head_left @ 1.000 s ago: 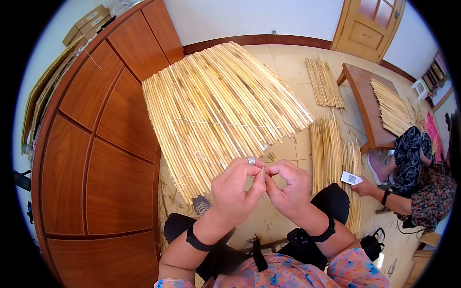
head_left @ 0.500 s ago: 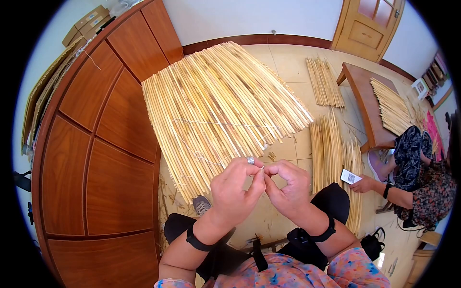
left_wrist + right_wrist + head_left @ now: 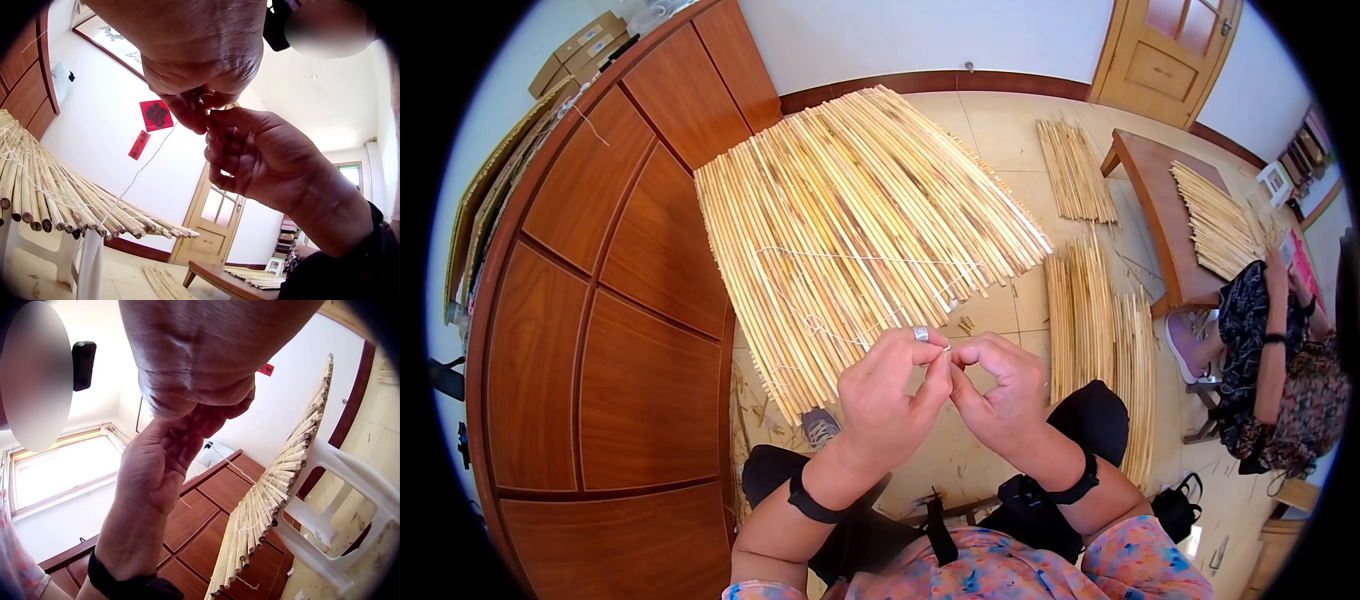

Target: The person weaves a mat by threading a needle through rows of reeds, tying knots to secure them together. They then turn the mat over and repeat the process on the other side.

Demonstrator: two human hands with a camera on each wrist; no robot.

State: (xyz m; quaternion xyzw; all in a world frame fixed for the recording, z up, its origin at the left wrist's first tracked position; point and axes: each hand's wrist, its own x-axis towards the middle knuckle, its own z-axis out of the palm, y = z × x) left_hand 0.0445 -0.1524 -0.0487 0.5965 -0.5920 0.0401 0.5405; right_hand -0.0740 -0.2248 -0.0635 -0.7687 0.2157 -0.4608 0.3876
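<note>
My left hand [image 3: 895,390], with a ring on one finger, and my right hand [image 3: 1005,390] meet fingertip to fingertip above my lap. Thumbs and forefingers of both pinch a thin white string [image 3: 140,169]. In both wrist views this string rises from the edge of a mat of reed stalks [image 3: 850,200] to the fingers. The fingers mostly hide the pinched end. The mat lies just beyond my hands, its stalks side by side and bound with string. A loose loop of string lies across its top.
A white plastic stool [image 3: 350,481] stands under the mat. Wooden cabinets [image 3: 660,370] line the left. Stalk bundles [image 3: 1080,310] lie on the floor at right, more stalks [image 3: 1215,220] on a low brown table [image 3: 1135,190]. Another person [image 3: 1290,390] sits at the right edge.
My hands hold nearly the same pose over the mat. The other person's arm has risen from the floor bundles toward the low table, taking along the white card it held.
</note>
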